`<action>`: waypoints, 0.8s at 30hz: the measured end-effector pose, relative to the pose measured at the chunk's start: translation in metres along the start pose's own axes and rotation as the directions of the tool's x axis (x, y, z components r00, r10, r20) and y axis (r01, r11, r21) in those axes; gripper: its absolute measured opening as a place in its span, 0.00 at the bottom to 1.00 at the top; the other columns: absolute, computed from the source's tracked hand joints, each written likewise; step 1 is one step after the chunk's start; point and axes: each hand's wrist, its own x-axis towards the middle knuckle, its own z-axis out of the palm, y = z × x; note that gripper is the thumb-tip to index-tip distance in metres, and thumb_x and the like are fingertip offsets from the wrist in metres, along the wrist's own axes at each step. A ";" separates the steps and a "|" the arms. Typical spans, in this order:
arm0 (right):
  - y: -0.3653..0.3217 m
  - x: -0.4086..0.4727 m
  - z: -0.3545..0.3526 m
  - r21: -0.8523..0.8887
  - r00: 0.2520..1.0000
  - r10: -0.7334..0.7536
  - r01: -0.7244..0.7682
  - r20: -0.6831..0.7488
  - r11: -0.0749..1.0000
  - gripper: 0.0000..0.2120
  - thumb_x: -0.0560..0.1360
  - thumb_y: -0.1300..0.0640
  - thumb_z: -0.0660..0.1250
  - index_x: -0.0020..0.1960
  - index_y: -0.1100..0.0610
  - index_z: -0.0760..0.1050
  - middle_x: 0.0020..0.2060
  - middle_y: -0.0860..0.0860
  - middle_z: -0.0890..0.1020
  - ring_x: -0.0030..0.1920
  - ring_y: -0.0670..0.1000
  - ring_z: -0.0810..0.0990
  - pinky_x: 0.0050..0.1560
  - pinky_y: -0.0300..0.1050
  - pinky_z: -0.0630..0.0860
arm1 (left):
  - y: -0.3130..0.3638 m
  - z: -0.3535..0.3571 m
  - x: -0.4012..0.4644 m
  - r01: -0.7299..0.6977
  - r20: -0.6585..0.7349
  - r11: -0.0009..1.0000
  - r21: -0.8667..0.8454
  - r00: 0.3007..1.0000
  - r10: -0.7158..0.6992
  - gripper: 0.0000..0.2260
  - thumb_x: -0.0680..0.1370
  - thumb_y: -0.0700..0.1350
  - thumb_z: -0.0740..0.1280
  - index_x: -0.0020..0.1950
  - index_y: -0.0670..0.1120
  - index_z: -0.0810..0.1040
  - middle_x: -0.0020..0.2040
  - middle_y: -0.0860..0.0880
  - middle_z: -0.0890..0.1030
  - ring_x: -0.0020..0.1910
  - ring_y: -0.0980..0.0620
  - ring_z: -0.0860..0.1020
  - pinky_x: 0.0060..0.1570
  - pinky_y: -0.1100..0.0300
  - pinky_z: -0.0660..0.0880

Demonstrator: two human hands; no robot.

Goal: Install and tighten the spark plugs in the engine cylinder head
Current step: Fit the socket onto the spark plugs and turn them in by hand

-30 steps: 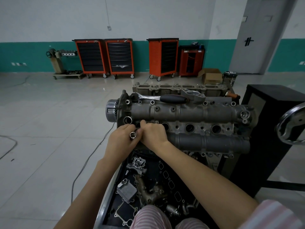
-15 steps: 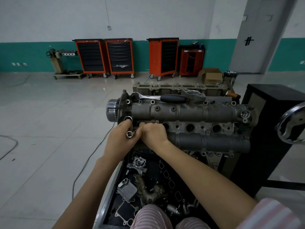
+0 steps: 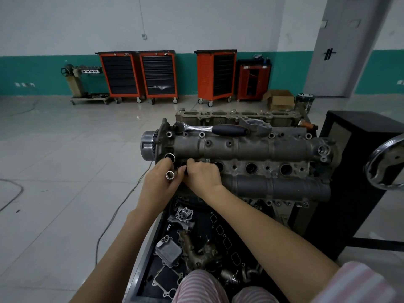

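Pale tiled floor (image 3: 65,171), teal-banded wall, orange tool carts (image 3: 140,75) along it. Below the engine, black tray (image 3: 140,278) littered with gaskets and metal parts. Cylinder head (image 3: 251,149) on its stand, ratchet (image 3: 209,128) lying on top. Left hand (image 3: 159,184) gripping a socket (image 3: 170,174); right hand (image 3: 202,174) curled over the leftmost plug well, contents hidden.
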 end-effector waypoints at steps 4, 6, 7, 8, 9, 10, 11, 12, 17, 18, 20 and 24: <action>0.001 0.000 -0.002 -0.070 0.998 -0.055 0.057 0.027 0.996 0.10 0.77 0.55 0.55 0.51 0.60 0.71 0.44 0.57 0.82 0.43 0.59 0.81 0.33 0.45 0.63 | 0.002 -0.003 -0.004 -0.083 0.055 0.996 0.045 0.995 0.080 0.15 0.75 0.56 0.59 0.38 0.46 0.62 0.32 0.56 0.64 0.29 0.58 0.66 0.27 0.66 0.60; 0.001 -0.001 -0.001 -0.062 0.998 -0.065 0.066 0.023 0.996 0.09 0.77 0.56 0.56 0.51 0.60 0.72 0.44 0.57 0.82 0.44 0.59 0.81 0.33 0.45 0.63 | 0.001 -0.003 -0.003 -0.075 0.060 0.996 0.052 0.996 0.072 0.15 0.74 0.57 0.57 0.37 0.47 0.61 0.31 0.56 0.64 0.29 0.58 0.66 0.27 0.65 0.60; 0.002 -0.002 -0.001 -0.048 0.998 -0.062 0.062 0.016 0.997 0.09 0.77 0.56 0.56 0.50 0.60 0.72 0.43 0.57 0.82 0.43 0.60 0.81 0.33 0.45 0.63 | 0.001 -0.003 -0.002 -0.065 0.057 0.996 0.054 0.996 0.062 0.15 0.74 0.57 0.58 0.37 0.47 0.61 0.31 0.56 0.64 0.29 0.57 0.66 0.27 0.64 0.60; 0.002 -0.002 0.000 -0.036 0.998 -0.058 0.058 0.009 0.998 0.09 0.77 0.56 0.56 0.50 0.60 0.72 0.43 0.57 0.82 0.43 0.60 0.81 0.33 0.45 0.62 | 0.002 -0.002 -0.001 -0.054 0.051 0.997 0.055 0.997 0.052 0.16 0.73 0.57 0.59 0.35 0.48 0.60 0.30 0.56 0.64 0.28 0.57 0.65 0.26 0.63 0.60; 0.002 -0.002 0.000 -0.027 0.998 -0.055 0.055 0.000 0.998 0.10 0.77 0.56 0.56 0.49 0.60 0.73 0.42 0.57 0.82 0.42 0.60 0.81 0.33 0.45 0.62 | 0.002 -0.002 0.001 -0.048 0.039 0.997 0.056 0.998 0.045 0.17 0.73 0.56 0.61 0.34 0.48 0.59 0.29 0.56 0.63 0.27 0.56 0.64 0.26 0.61 0.60; 0.003 -0.002 0.000 -0.019 0.999 -0.052 0.052 -0.009 0.998 0.10 0.77 0.56 0.56 0.49 0.60 0.73 0.41 0.58 0.82 0.41 0.60 0.81 0.33 0.45 0.62 | 0.004 -0.001 0.002 -0.048 0.026 0.997 0.060 0.999 0.046 0.18 0.74 0.55 0.63 0.33 0.48 0.59 0.27 0.56 0.63 0.27 0.55 0.64 0.26 0.60 0.61; 0.003 -0.002 0.001 -0.006 0.999 -0.047 0.047 -0.016 0.999 0.10 0.77 0.56 0.56 0.49 0.60 0.74 0.41 0.58 0.82 0.41 0.60 0.81 0.33 0.45 0.62 | 0.005 -0.001 0.003 -0.056 0.013 0.996 0.069 0.998 0.056 0.18 0.74 0.55 0.63 0.32 0.48 0.58 0.26 0.56 0.62 0.26 0.53 0.63 0.26 0.59 0.61; 0.003 -0.003 0.001 0.010 0.999 -0.040 0.040 -0.020 0.999 0.11 0.77 0.56 0.56 0.48 0.61 0.74 0.40 0.58 0.82 0.40 0.60 0.80 0.33 0.45 0.62 | 0.006 -0.001 0.004 -0.070 0.003 0.994 0.078 0.998 0.070 0.19 0.74 0.56 0.62 0.31 0.48 0.58 0.25 0.56 0.61 0.25 0.52 0.63 0.25 0.59 0.60; 0.003 -0.003 0.001 0.047 1.000 -0.017 0.018 -0.021 0.999 0.12 0.77 0.53 0.58 0.47 0.60 0.74 0.40 0.59 0.82 0.40 0.61 0.80 0.32 0.45 0.61 | 0.001 0.000 0.002 -0.096 0.008 0.992 0.086 0.995 0.096 0.18 0.76 0.51 0.64 0.32 0.46 0.60 0.27 0.56 0.61 0.27 0.50 0.64 0.25 0.59 0.61; 0.003 -0.003 0.000 0.049 1.000 -0.019 0.020 -0.014 0.999 0.13 0.76 0.51 0.58 0.47 0.61 0.73 0.40 0.59 0.82 0.40 0.61 0.80 0.32 0.45 0.61 | -0.001 0.000 0.001 -0.094 0.018 0.992 0.081 0.996 0.093 0.17 0.77 0.48 0.65 0.34 0.47 0.60 0.29 0.56 0.62 0.28 0.51 0.64 0.26 0.61 0.61; 0.002 -0.002 -0.002 0.060 1.000 -0.020 0.020 -0.008 0.998 0.14 0.76 0.49 0.58 0.48 0.61 0.69 0.39 0.59 0.82 0.39 0.60 0.80 0.31 0.45 0.61 | -0.005 0.000 -0.001 -0.087 0.044 0.994 0.072 0.995 0.084 0.16 0.77 0.45 0.66 0.37 0.47 0.61 0.31 0.57 0.63 0.29 0.56 0.65 0.28 0.66 0.59; 0.002 0.000 -0.003 -0.030 0.997 -0.074 0.075 0.030 0.997 0.12 0.76 0.52 0.57 0.51 0.61 0.69 0.43 0.58 0.82 0.42 0.60 0.80 0.33 0.45 0.63 | -0.001 -0.004 -0.003 -0.148 0.078 0.986 0.075 0.987 0.142 0.13 0.77 0.51 0.61 0.39 0.47 0.61 0.34 0.56 0.64 0.30 0.56 0.64 0.29 0.68 0.59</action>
